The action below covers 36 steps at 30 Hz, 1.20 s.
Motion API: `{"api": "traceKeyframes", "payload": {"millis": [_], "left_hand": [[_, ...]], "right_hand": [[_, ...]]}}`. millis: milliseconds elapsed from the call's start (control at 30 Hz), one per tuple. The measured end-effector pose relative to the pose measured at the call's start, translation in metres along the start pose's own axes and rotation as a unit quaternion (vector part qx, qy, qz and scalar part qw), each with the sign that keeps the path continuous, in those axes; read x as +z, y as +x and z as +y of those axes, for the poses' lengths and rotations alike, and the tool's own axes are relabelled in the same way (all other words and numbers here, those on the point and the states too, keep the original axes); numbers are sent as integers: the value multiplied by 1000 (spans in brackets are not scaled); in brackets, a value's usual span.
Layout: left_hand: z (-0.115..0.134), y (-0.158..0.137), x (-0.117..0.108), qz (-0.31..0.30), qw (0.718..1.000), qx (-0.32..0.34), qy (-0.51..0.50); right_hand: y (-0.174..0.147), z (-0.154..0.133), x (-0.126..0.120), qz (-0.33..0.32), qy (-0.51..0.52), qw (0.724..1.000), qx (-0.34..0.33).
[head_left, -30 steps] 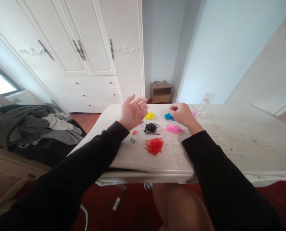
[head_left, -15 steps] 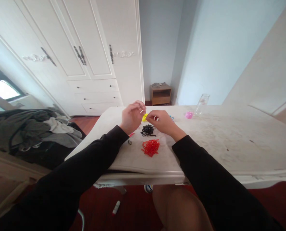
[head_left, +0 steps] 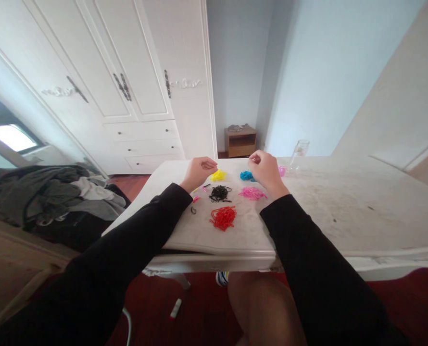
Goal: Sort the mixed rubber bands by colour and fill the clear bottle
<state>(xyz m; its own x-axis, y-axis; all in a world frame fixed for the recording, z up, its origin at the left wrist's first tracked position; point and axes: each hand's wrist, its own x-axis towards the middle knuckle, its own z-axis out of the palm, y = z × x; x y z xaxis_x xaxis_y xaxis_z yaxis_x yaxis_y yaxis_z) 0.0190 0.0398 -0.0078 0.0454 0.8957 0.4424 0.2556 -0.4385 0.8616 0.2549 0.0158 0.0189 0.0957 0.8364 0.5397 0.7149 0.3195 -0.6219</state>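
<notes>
My left hand [head_left: 200, 172] is beside the pile of yellow rubber bands [head_left: 218, 176], its fingers pressed together and pointing right. Anything between those fingertips is hidden or too small to name. Over the blue rubber bands [head_left: 246, 176], my right hand [head_left: 267, 171] is closed in a pinch; I cannot make out what it holds. Nearer to me lie piles of black rubber bands [head_left: 220, 193], pink rubber bands [head_left: 253, 193] and red rubber bands [head_left: 223, 218]. A few loose bands, one a dark band [head_left: 193, 210], lie below my left wrist.
A clear glass bottle or jar [head_left: 300, 153] stands at the table's far edge, with a bright pink item [head_left: 282, 171] partly behind my right hand. The white table [head_left: 329, 206] extends right. Dark clothes [head_left: 51, 202] are heaped at left. A white tube [head_left: 176, 308] lies on the floor.
My hands have moved apart: the right went right and slightly up, uncovering the blue and pink piles. My left hand's spread fingers have drawn together. The view has shifted slightly.
</notes>
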Motion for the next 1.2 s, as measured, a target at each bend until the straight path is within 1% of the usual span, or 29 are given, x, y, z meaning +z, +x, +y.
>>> {"api": "traceKeyframes", "payload": {"millis": [67, 133, 200, 267, 333, 400, 467, 533, 600, 633, 667, 700, 733, 767, 833, 867, 900, 933, 1000, 1100, 1200], "left_hand": [[-9, 4, 1, 1, 999, -11, 52], [-13, 5, -1, -2, 994, -13, 106], [-14, 5, -7, 4, 988, 8, 152], [-12, 6, -15, 26, 983, 38, 176], [-10, 7, -22, 54, 981, 56, 177], [-8, 9, -28, 85, 983, 58, 155], [-7, 11, -33, 128, 982, 61, 126], [-5, 11, -37, 169, 978, 58, 108], [-3, 10, -42, 182, 976, 43, 115], [-1, 8, -46, 168, 977, 30, 128], [1, 6, -49, 140, 979, 18, 147], [4, 3, -53, 97, 980, 8, 171], [7, -2, -56, 41, 979, -2, 202], [10, -6, -59, -23, 972, -12, 235], [17, -18, -61, -143, 945, -46, 292], [20, -23, -60, -184, 930, -72, 310], [23, -28, -59, -211, 919, -99, 319], [25, -32, -56, -224, 911, -123, 325], [29, -37, -51, -233, 901, -145, 336], [32, -38, -46, -251, 889, -132, 358], [33, -36, -45, -262, 879, -116, 380]], "right_hand": [[3, 8, -6, 3, -31, 999, 31], [4, 14, -11, -14, -60, 997, 54], [4, 20, -14, -40, -90, 992, 78], [3, 26, -15, -75, -110, 987, 94], [3, 29, -14, -112, -122, 981, 97], [3, 32, -12, -151, -138, 975, 90], [3, 33, -11, -182, -152, 968, 82], [2, 33, -10, -185, -145, 970, 69], [2, 34, -10, -163, -126, 977, 60], [1, 35, -11, -151, -119, 979, 59], [1, 35, -11, -142, -116, 981, 61], [1, 36, -11, -137, -116, 982, 64], [1, 37, -11, -134, -117, 982, 66], [1, 37, -11, -132, -118, 982, 66], [1, 38, -11, -129, -116, 983, 63], [1, 38, -10, -126, -113, 984, 63], [1, 39, -10, -123, -111, 984, 62], [1, 39, -9, -120, -110, 985, 62], [1, 39, -9, -115, -107, 986, 63], [1, 40, -8, -115, -107, 985, 65], [0, 41, -7, -118, -112, 985, 65]]}}
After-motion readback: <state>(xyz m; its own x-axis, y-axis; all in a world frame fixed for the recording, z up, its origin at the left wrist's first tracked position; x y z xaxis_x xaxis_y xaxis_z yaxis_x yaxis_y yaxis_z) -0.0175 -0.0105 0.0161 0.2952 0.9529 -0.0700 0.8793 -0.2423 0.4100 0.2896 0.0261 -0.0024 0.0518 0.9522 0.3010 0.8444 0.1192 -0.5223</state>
